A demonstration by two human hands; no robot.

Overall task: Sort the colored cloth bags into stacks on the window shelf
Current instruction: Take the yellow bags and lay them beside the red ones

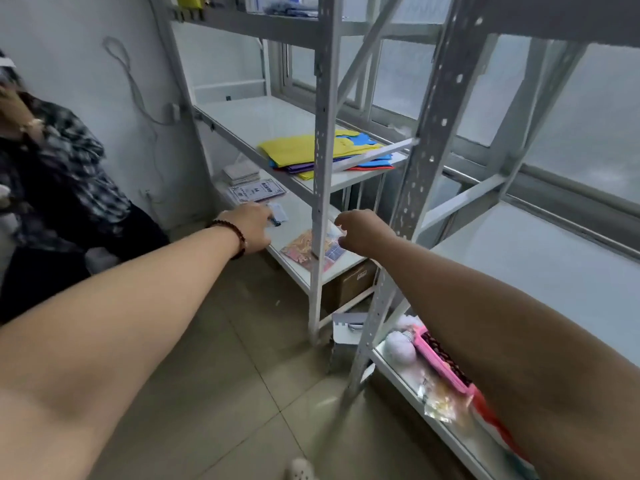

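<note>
a second person point(52, 188) in a dark patterned top stands at the far left by the wall. the left hand point(247, 228), with a bead bracelet point(230, 237) on its wrist, reaches toward the lower shelf point(298, 268), fingers loosely curled and grasping nothing, near some papers point(256, 192). the bags point(311, 154), yellow on top with blue, purple and red under it, lie in 1 pile on the middle shelf point(242, 123) by the window. the right hand point(363, 233) hangs released beside a post point(320, 202), over a colourful packet point(304, 251).
</note>
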